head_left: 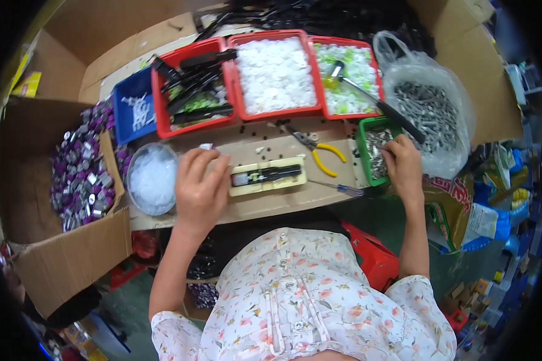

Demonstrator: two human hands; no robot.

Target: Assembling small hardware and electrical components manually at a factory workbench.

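Observation:
My left hand (199, 189) rests at the left end of a cream-coloured holder (265, 187), its fingers curved and apart. In the holder lies a slim black part (277, 172) with a silvery left end. A small purple and silver piece (206, 146) shows just beyond the left fingertips; I cannot tell whether they touch it. My right hand (405, 163) reaches over the right edge of a green bin (364, 150) of small metal parts (377, 141). Its thumb and fingers are pinched together among them, and what they hold is too small to make out.
Yellow-handled pliers (328, 157) and a screwdriver (343, 189) lie right of the holder. Behind stand red bins (276, 116) and a blue bin (119, 120). A hammer (373, 99) lies across the right red bin. A clear tub (153, 207), carton (72, 265) and bag (464, 114) flank the work.

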